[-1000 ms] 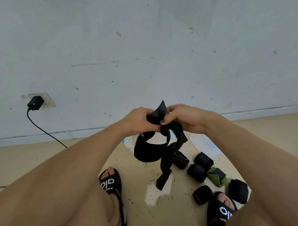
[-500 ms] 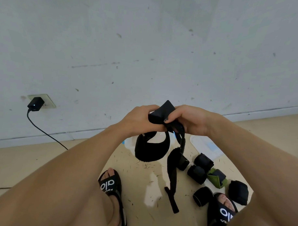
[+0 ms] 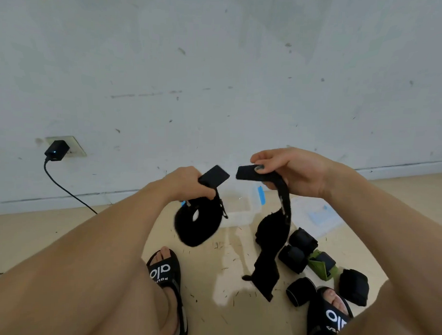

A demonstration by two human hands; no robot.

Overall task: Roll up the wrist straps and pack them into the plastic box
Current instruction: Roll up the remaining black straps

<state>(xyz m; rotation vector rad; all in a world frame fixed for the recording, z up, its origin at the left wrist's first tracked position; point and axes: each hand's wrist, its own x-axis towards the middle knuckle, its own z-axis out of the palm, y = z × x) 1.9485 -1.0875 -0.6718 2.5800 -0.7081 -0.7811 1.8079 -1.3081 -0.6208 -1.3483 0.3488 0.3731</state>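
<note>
Pulled apart since half a second ago, my two hands now hold separate black straps where they earlier worked one bundle together at the centre. From the left: a black charger (image 3: 55, 150) sits plugged into the wall socket (image 3: 73, 147), its cable (image 3: 64, 187) trailing down to the floor. My left hand (image 3: 189, 182) is raised above my knee, fingers curled round the flat end of the left wrist strap (image 3: 200, 224), whose looped body hangs below the fist, blurred by motion. Behind the gap between my hands, the clear plastic box (image 3: 238, 208) stands on the floor near the wall, partly hidden by the left strap; its lid (image 3: 316, 215) with blue patches lies just to the right of it. My right hand (image 3: 295, 172) is held slightly higher, thumb pinching the end of the right wrist strap (image 3: 270, 244) against the fingers, and the strap dangles long and unrolled toward the floor. Lower right, several rolled black straps (image 3: 297, 250) lie clustered on the floor beside a green strap (image 3: 321, 266), partly screened by the hanging strap and my right forearm. My left sandal (image 3: 166, 273) and right sandal (image 3: 332, 314) frame the scattered debris on the tan floor.
</note>
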